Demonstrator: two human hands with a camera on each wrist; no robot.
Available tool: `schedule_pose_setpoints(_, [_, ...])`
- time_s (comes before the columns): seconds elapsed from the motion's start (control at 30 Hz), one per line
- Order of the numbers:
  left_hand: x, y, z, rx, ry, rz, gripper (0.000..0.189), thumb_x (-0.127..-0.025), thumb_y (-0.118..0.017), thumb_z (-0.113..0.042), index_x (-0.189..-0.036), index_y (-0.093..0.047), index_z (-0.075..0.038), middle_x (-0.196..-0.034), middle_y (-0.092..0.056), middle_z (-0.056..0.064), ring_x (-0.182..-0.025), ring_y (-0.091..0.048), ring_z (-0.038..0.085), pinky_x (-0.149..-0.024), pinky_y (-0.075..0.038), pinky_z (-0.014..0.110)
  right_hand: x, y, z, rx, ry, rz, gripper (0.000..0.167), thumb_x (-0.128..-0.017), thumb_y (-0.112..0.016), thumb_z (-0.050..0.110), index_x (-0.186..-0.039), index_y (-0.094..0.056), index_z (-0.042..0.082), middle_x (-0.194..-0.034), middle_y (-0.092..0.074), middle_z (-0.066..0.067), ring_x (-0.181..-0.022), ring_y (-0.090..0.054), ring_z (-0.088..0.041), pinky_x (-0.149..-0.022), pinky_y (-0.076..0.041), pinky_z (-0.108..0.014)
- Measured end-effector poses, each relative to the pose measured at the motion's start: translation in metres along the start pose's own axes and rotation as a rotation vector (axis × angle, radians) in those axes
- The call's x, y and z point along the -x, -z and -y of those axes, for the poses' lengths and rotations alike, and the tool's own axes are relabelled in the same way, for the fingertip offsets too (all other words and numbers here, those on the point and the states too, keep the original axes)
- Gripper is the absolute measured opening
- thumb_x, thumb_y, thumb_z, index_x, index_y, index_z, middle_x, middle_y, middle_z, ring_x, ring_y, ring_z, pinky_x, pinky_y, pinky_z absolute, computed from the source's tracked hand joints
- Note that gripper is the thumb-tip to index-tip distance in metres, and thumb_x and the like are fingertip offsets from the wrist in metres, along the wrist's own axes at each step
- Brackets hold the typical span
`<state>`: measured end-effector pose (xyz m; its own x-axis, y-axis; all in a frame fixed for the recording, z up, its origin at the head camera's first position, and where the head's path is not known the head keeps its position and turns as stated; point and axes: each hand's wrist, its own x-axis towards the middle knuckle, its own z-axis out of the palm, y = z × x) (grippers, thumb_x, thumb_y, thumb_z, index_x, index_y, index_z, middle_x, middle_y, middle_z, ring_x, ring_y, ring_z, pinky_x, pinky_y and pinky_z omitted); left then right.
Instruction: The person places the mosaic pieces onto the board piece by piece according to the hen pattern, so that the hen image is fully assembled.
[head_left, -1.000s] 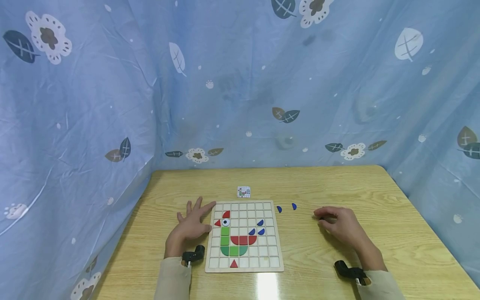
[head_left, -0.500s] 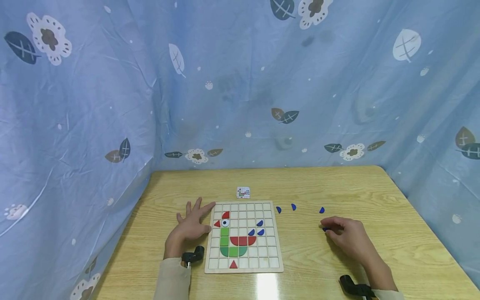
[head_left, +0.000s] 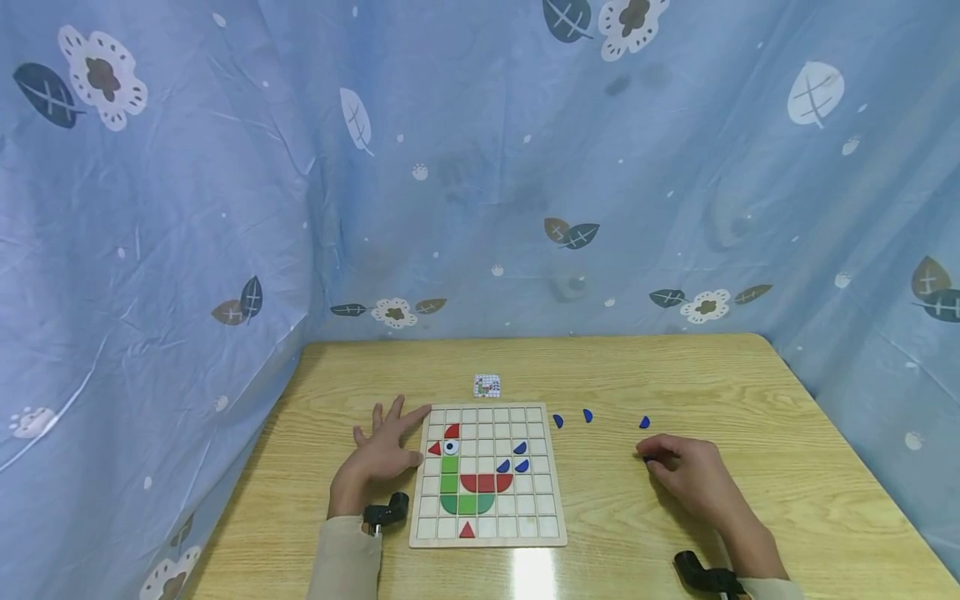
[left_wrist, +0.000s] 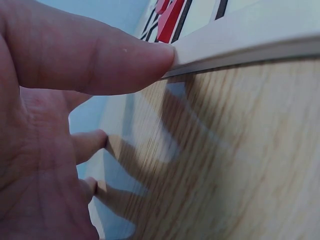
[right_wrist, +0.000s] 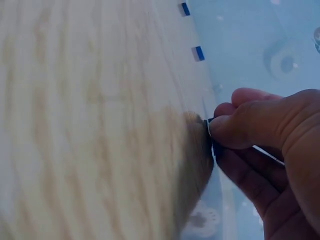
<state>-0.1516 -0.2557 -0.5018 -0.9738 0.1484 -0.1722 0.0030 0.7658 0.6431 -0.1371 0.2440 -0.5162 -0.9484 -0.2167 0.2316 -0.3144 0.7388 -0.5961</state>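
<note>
My left hand (head_left: 384, 447) rests with spread fingers along the left edge of the pale gridded wooden board (head_left: 517, 529). In the left wrist view, the thumb (left_wrist: 120, 60) touches the board's side. My right hand (head_left: 690, 471) is over the table right of the board, pinching a small blue quarter-round piece (right_wrist: 216, 148) between thumb and fingers, which mostly cover it. Another blue piece (head_left: 645, 422) lies just beyond these fingertips. On the board are a white eye tile (head_left: 451, 447), green squares (head_left: 448, 483), red pieces (head_left: 487, 483) and three blue pieces (head_left: 522, 466).
Two more blue pieces, one nearer the board (head_left: 558, 422) and one farther right (head_left: 588, 415), lie beside its upper right corner. A small printed picture card (head_left: 487, 385) lies behind the board. A blue patterned curtain (head_left: 480, 208) hangs around the wooden table (head_left: 600, 533).
My right hand has drawn back toward me and slightly right, now pinching a blue piece. Another blue piece has come into view beyond it. The left hand stays in place.
</note>
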Motion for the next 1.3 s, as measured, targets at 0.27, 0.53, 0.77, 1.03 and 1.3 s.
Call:
schedule_pose_setpoints(0.27, [0.000, -0.001, 0.001, 0.005, 0.000, 0.002, 0.086, -0.086, -0.075, -0.008, -0.167, -0.049, -0.022, -0.183, -0.008, 0.026, -0.165, 0.013, 0.060, -0.117, 0.015, 0.090, -0.011, -0.012, 0.024, -0.025, 0.226, -0.038, 0.031, -0.081, -0.087, -0.010, -0.101, -0.085, 0.015, -0.097, -0.084, 0.008, -0.090, -0.078, -0.006, -0.079, -0.064, -0.029])
schedule_pose_setpoints(0.53, [0.000, 0.000, 0.001, -0.003, -0.002, 0.000, 0.085, -0.087, -0.075, -0.009, -0.167, -0.049, -0.022, -0.183, -0.008, 0.027, -0.165, 0.012, 0.060, -0.117, 0.014, 0.090, -0.025, -0.039, 0.059, -0.102, 0.385, 0.091, 0.028, -0.085, -0.084, -0.011, -0.103, -0.085, 0.012, -0.100, -0.084, 0.005, -0.092, -0.079, -0.008, -0.081, -0.066, -0.032])
schedule_pose_setpoints(0.77, [0.000, -0.001, 0.002, -0.003, 0.002, -0.001, 0.085, -0.087, -0.075, -0.008, -0.166, -0.050, -0.023, -0.183, -0.009, 0.026, -0.165, 0.011, 0.060, -0.117, 0.014, 0.090, -0.035, -0.060, 0.087, -0.158, 0.484, 0.199, 0.024, -0.088, -0.083, -0.007, -0.104, -0.085, 0.010, -0.101, -0.084, 0.004, -0.096, -0.078, -0.006, -0.084, -0.066, -0.031])
schedule_pose_setpoints(1.03, [0.000, -0.001, 0.002, 0.007, 0.001, 0.006, 0.085, -0.088, -0.076, -0.008, -0.167, -0.049, -0.023, -0.183, -0.008, 0.025, -0.166, 0.013, 0.059, -0.118, 0.015, 0.089, -0.038, -0.076, 0.107, -0.180, 0.505, 0.349, 0.025, -0.092, -0.081, -0.006, -0.109, -0.086, 0.013, -0.107, -0.083, 0.005, -0.100, -0.076, -0.007, -0.087, -0.065, -0.029])
schedule_pose_setpoints(1.3, [-0.001, -0.001, 0.003, 0.011, 0.000, 0.006, 0.085, -0.087, -0.075, -0.007, -0.167, -0.049, -0.023, -0.183, -0.008, 0.025, -0.166, 0.013, 0.058, -0.117, 0.015, 0.089, -0.038, -0.087, 0.117, -0.111, 0.501, 0.413, 0.027, -0.094, -0.080, -0.003, -0.111, -0.087, 0.017, -0.107, -0.083, 0.007, -0.099, -0.076, -0.006, -0.089, -0.063, -0.027])
